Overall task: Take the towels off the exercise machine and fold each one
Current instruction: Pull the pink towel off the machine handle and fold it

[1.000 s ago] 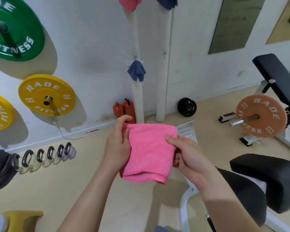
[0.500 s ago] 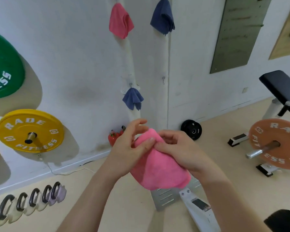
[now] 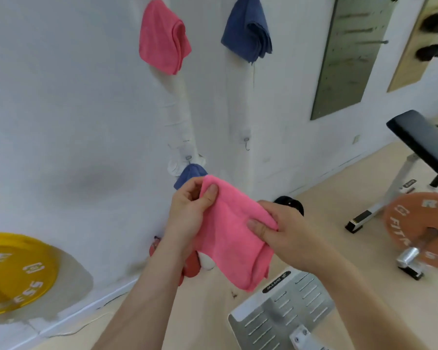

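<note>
A folded pink towel (image 3: 228, 238) hangs between both hands in front of me. My left hand (image 3: 190, 213) pinches its upper left corner with thumb over the cloth. My right hand (image 3: 283, 228) grips its right edge, thumb on top. High on the wall posts hang another pink towel (image 3: 162, 44) and a blue towel (image 3: 248, 34). A second, smaller blue towel (image 3: 187, 173) hangs on a hook just behind my left hand, partly hidden.
A yellow weight plate (image 3: 13, 274) is mounted on the wall at left. An orange plate (image 3: 425, 228) sits on a bar beside a black bench (image 3: 420, 137) at right. A grey metal footplate (image 3: 283, 314) lies below the towel. A small black plate (image 3: 292, 203) rests by the wall.
The view tilted up toward the wall. The towel was bunched between both hands and now hangs spread again, my hands a little farther apart.
</note>
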The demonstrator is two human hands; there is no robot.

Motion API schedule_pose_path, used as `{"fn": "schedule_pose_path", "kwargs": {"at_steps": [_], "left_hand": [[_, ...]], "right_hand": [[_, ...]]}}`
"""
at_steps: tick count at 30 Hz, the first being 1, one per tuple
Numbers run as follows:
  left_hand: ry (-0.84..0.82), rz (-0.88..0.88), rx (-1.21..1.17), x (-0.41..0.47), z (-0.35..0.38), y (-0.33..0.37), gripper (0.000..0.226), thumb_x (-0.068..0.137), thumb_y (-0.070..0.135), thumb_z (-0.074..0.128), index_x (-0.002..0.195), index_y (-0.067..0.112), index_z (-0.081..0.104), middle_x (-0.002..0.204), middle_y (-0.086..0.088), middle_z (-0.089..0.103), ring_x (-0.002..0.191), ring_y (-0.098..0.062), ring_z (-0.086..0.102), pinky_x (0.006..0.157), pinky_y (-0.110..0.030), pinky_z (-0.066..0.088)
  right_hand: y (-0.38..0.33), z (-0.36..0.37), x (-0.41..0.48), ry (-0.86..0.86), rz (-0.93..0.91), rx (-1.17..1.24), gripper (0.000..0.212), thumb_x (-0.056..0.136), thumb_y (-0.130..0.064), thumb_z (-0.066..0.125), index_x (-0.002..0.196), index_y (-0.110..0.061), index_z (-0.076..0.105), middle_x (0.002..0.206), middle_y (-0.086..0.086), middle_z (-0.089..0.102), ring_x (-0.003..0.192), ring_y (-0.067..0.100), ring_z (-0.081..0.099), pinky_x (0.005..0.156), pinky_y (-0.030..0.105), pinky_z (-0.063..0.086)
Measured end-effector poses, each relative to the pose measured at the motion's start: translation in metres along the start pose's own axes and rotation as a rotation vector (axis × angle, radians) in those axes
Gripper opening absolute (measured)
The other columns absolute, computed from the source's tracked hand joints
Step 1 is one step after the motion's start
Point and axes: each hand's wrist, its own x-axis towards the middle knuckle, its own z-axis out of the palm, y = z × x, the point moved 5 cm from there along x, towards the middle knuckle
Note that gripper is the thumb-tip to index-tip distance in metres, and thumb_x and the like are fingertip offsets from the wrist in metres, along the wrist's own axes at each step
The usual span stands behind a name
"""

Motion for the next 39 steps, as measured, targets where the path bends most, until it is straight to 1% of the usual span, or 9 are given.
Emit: {"fn": "schedule_pose_path", "kwargs": {"at_steps": [8,13,18,23,27,30,33,36,39], "left_hand": [[-0.199,0.02,0.16,0.096,0.075,-0.024,0.012,0.087,0.032,0.062,0.092,0.021,0.063,0.091,0.007,0.066,0.088,-0.004,0.06,0.074,-0.01,0.046],[-0.265,-0.117,0.128,0.131,0.132,-0.048,0.058,0.071,0.06,0.064,0.1,0.01,0.062,0.1,-0.01,0.068,0.093,-0.016,0.061,0.09,-0.042,0.049],[-0.286,-0.214,0.09,0.165,0.178,-0.068,0.04,0.071,0.052,0.068,0.089,0.017,0.072,0.088,0.0,0.069,0.086,-0.015,0.058,0.081,-0.034,0.043],[-0.462,-0.168,0.237,0.193,0.199,-0.072,0.011,0.085,0.022,0.067,0.091,0.016,0.073,0.085,0.0,0.073,0.084,-0.014,0.067,0.074,-0.025,0.051],[-0.634,-0.138,0.501,0.22,0.21,-0.08,0.012,0.089,0.02,0.064,0.084,0.027,0.072,0.075,0.012,0.069,0.076,-0.006,0.065,0.073,-0.025,0.049],[-0.642,-0.117,0.576,0.25,0.208,-0.087,0.011,0.09,0.023,0.062,0.093,0.029,0.072,0.084,0.009,0.071,0.083,-0.01,0.067,0.077,-0.03,0.053],[-0.636,-0.102,0.674,0.288,0.195,-0.101,0.01,0.088,0.027,0.063,0.093,0.025,0.071,0.088,0.0,0.071,0.086,-0.017,0.066,0.082,-0.038,0.054],[-0.598,-0.108,0.73,0.33,0.176,-0.125,0.008,0.085,0.03,0.067,0.09,0.026,0.071,0.085,0.008,0.07,0.082,-0.008,0.065,0.08,-0.033,0.054],[-0.605,-0.141,0.737,0.369,0.164,-0.157,0.01,0.086,0.035,0.065,0.089,0.027,0.07,0.082,0.01,0.068,0.078,-0.008,0.064,0.075,-0.03,0.053]], "right_hand": [[0.043,-0.058,0.057,0.123,0.107,-0.104,0.01,0.092,-0.029,0.058,0.09,-0.021,0.064,0.078,-0.001,0.068,0.075,0.017,0.063,0.072,0.04,0.052],[0.087,-0.109,0.087,0.059,0.077,0.058,0.006,0.088,-0.019,0.068,0.092,-0.018,0.071,0.082,0.007,0.07,0.075,0.02,0.064,0.072,0.035,0.051],[0.143,-0.147,0.117,-0.029,0.077,0.194,0.016,0.088,-0.022,0.068,0.102,-0.013,0.07,0.095,0.017,0.069,0.087,0.033,0.064,0.082,0.047,0.051],[0.2,-0.15,0.136,-0.629,0.273,-0.021,0.045,0.082,-0.052,0.068,0.121,-0.029,0.06,0.106,0.004,0.068,0.092,0.014,0.061,0.092,0.04,0.05],[0.204,-0.176,0.189,-0.261,0.24,0.041,0.048,0.086,-0.034,0.069,0.124,-0.051,0.046,0.127,-0.03,0.051,0.12,-0.015,0.044,0.105,0.022,0.039],[0.203,-0.147,0.231,-0.438,0.192,0.256,0.052,0.088,-0.023,0.067,0.127,-0.048,0.044,0.132,-0.025,0.052,0.123,-0.011,0.045,0.102,0.019,0.042],[0.228,-0.127,0.273,-0.496,0.316,0.296,0.04,0.089,-0.017,0.065,0.125,-0.029,0.054,0.119,0.001,0.066,0.105,0.008,0.063,0.091,0.027,0.051],[0.26,-0.117,0.317,-0.542,0.431,0.283,0.019,0.093,-0.027,0.059,0.108,-0.018,0.068,0.097,-0.002,0.07,0.086,0.008,0.064,0.081,0.033,0.052],[0.29,-0.105,0.363,-0.566,0.466,0.237,0.023,0.095,-0.029,0.058,0.094,-0.01,0.072,0.086,-0.001,0.066,0.081,0.011,0.06,0.083,0.039,0.051]]}}
